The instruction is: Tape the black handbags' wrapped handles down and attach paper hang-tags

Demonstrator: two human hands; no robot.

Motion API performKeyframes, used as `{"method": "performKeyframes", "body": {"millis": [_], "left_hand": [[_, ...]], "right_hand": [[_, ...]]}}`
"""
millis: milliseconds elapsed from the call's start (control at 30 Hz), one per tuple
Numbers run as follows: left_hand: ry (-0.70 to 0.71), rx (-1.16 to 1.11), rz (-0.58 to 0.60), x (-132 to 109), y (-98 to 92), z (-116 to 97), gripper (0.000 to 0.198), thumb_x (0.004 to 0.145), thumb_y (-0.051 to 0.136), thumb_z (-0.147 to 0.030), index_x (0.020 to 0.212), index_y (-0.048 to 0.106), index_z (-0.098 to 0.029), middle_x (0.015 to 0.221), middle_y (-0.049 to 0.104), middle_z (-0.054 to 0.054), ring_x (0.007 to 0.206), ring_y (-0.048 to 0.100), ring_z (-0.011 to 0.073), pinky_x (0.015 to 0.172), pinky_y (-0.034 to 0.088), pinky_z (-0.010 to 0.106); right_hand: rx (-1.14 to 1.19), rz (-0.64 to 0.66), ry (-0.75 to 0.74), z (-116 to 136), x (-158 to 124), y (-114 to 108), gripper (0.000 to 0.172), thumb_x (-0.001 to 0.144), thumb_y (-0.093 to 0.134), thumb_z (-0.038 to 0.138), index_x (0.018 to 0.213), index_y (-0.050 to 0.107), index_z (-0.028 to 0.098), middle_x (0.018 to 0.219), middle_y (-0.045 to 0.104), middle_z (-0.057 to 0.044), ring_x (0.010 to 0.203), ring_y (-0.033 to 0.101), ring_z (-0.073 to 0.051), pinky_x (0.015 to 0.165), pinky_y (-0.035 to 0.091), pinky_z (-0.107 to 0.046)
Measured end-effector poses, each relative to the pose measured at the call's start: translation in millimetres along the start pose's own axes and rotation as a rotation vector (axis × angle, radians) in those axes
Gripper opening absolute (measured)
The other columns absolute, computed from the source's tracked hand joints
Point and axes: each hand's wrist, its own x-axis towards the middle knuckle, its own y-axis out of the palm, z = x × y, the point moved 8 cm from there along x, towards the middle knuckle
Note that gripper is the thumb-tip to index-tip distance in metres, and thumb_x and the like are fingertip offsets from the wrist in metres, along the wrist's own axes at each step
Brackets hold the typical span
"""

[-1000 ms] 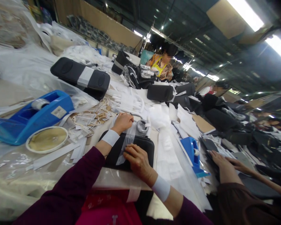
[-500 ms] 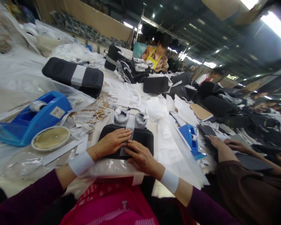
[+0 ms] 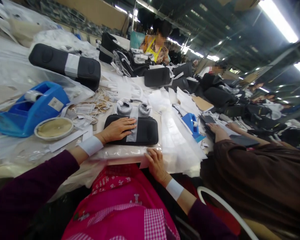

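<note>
A black zippered case (image 3: 147, 130) lies flat at the table's front, a clear band of tape (image 3: 133, 128) running across its middle. My left hand (image 3: 118, 130) rests on the case's left half, fingers stretched out and touching the tape. At the table edge below the case, my right hand (image 3: 157, 164) has its fingers bent around a pale strip of tape (image 3: 143, 163) that hangs there. Part of that strip is hidden by the fingers. Two wrapped cable coils (image 3: 124, 108) sit just behind the case.
On the left stand a blue tape dispenser (image 3: 32, 108) and a round dish (image 3: 54, 128). Another taped case (image 3: 65, 65) lies farther back. A smaller blue dispenser (image 3: 191, 126) is at the right, beside white sheets (image 3: 175, 136) and a co-worker's hands (image 3: 218, 132).
My right hand has left the case and moved down to the strip at the table edge. My left hand stays on the case. The view has shifted.
</note>
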Motion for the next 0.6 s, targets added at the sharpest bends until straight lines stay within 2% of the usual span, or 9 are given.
{"method": "performKeyframes", "body": {"millis": [133, 233, 300, 433, 600], "left_hand": [[0.006, 0.002, 0.013, 1, -0.5, -1, 0.042, 0.092, 0.052, -0.030, 0.132, 0.057, -0.018, 0.143, 0.050, 0.010, 0.135, 0.045, 0.0233, 0.115, 0.033, 0.045], [0.004, -0.007, 0.014, 2, -1.9, -1, 0.041, 0.092, 0.052, -0.030, 0.131, 0.058, -0.018, 0.142, 0.052, 0.010, 0.134, 0.046, 0.0230, 0.115, 0.033, 0.044], [0.004, -0.015, 0.005, 3, -2.2, -1, 0.041, 0.093, 0.051, -0.031, 0.131, 0.058, -0.017, 0.142, 0.052, 0.010, 0.134, 0.046, 0.0226, 0.115, 0.032, 0.043], [0.000, -0.040, -0.012, 3, 0.2, 2, 0.041, 0.094, 0.048, -0.033, 0.130, 0.059, -0.016, 0.142, 0.053, 0.011, 0.133, 0.046, 0.0220, 0.115, 0.032, 0.042], [0.008, -0.046, -0.006, 4, 3.2, 3, 0.041, 0.092, 0.050, -0.036, 0.127, 0.061, -0.016, 0.140, 0.054, 0.012, 0.132, 0.048, 0.0231, 0.115, 0.032, 0.042]], "right_hand": [[0.124, -0.064, 0.054, 6, 11, -17, 0.033, 0.091, 0.042, 0.006, 0.119, 0.057, 0.015, 0.124, 0.060, -0.013, 0.117, 0.049, -0.025, 0.096, 0.045, -0.045], [0.167, -0.076, -0.030, 24, 21, -30, 0.026, 0.092, 0.044, 0.008, 0.106, 0.064, 0.018, 0.121, 0.064, -0.011, 0.120, 0.051, -0.024, 0.096, 0.045, -0.042], [0.179, -0.071, -0.088, 37, 26, -35, 0.025, 0.092, 0.045, 0.008, 0.104, 0.065, 0.017, 0.116, 0.067, -0.010, 0.119, 0.053, -0.023, 0.096, 0.046, -0.041], [0.160, -0.016, -0.104, 58, 37, -35, 0.027, 0.093, 0.042, 0.011, 0.102, 0.066, 0.016, 0.107, 0.071, -0.009, 0.108, 0.060, -0.020, 0.090, 0.048, -0.037], [0.114, 0.022, -0.131, 89, 61, -28, 0.025, 0.093, 0.043, 0.012, 0.098, 0.068, 0.016, 0.104, 0.072, -0.008, 0.098, 0.064, -0.018, 0.090, 0.047, -0.034]]}}
